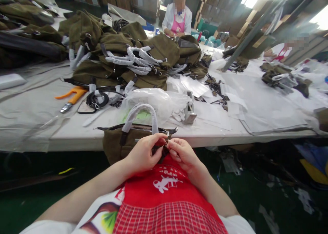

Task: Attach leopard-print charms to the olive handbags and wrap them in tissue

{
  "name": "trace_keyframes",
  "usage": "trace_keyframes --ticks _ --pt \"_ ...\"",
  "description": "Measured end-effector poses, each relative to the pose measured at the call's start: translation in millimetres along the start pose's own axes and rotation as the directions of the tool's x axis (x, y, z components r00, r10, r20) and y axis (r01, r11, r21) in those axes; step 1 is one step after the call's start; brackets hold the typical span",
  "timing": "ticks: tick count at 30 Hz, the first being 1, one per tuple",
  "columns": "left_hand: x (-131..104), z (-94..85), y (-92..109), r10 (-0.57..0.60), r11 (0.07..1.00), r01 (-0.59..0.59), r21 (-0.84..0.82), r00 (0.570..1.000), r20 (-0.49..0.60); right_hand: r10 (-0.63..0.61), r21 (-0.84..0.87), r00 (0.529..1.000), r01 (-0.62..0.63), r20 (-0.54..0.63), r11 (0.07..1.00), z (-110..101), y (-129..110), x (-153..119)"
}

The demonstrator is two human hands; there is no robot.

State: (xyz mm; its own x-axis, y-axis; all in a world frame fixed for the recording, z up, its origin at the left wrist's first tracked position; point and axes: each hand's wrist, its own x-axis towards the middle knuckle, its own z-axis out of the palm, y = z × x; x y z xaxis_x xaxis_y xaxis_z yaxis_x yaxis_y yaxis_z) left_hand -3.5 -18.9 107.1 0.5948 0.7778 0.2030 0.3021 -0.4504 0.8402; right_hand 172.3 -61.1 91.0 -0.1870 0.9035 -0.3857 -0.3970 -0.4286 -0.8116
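An olive-green handbag (112, 143) leans against the table's front edge, its white-wrapped handle (140, 107) standing up. At the bag's right end, my left hand (148, 150) is closed with thumb and fingers pinched together near the zip end. My right hand (180, 152) pinches beside it, the fingertips of both hands almost meeting. Between them shows a small dark metal piece (166, 144), perhaps a clasp or chain link; its kind is too small to tell. The bag's lower part is hidden behind my left hand and the red apron.
Behind the bag lie a clear plastic bag (153, 99), a metal tape dispenser (190, 112), an orange-handled tool (74, 95) and a black coiled strap (97, 99). Several olive bags (102, 71) are heaped farther back. Dark chains (215, 87) lie on papers. A co-worker (179, 20) is across the table.
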Motion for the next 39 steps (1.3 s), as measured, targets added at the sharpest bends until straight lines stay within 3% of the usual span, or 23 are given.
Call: trace_keyframes --ticks 4,8,12,15,18,21,24,28,34,39 --pt "4 -4.4 4 0.049 0.998 -0.051 0.044 0.998 0.048 -0.003 0.009 1.000 0.003 0.005 1.000 -2 0 -1" --pt "0 -2.8 6 0.104 0.987 -0.089 0.134 0.989 -0.107 0.027 0.158 0.999 -0.032 0.031 0.987 0 -2 -1" --pt "-9 1.7 1 0.199 0.963 -0.169 0.211 0.971 -0.132 0.138 0.335 0.983 -0.172 0.123 0.927 2 -1 2" --pt "-15 2.0 -4 0.216 0.961 -0.178 0.213 0.962 -0.169 0.185 0.338 0.968 -0.234 0.172 0.912 5 4 6" --pt "-18 -1.8 -7 0.168 0.983 -0.150 0.110 0.968 -0.185 0.111 0.188 0.990 -0.127 0.091 0.974 8 11 9" --pt "-18 -7.1 -9 -0.001 0.987 -0.030 -0.160 0.982 -0.189 -0.174 -0.099 0.981 0.165 -0.088 0.981 9 14 9" --pt "-16 -9.7 -13 -0.194 0.879 0.128 -0.459 0.976 -0.101 -0.311 -0.295 0.949 0.284 -0.050 0.912 11 14 7" --pt "-17 -9.0 -22 -0.267 0.784 0.207 -0.585 0.964 -0.016 -0.296 -0.342 0.955 0.274 -0.015 0.899 15 19 6" --pt "-20 -14.7 -29 -0.174 0.894 0.095 -0.439 0.974 -0.143 -0.160 -0.104 0.987 0.157 -0.016 0.982 21 27 15" --pt "-24 -16.5 -34 -0.188 0.913 0.118 -0.392 0.971 -0.148 -0.031 -0.021 0.996 0.033 0.081 0.999 22 29 20"
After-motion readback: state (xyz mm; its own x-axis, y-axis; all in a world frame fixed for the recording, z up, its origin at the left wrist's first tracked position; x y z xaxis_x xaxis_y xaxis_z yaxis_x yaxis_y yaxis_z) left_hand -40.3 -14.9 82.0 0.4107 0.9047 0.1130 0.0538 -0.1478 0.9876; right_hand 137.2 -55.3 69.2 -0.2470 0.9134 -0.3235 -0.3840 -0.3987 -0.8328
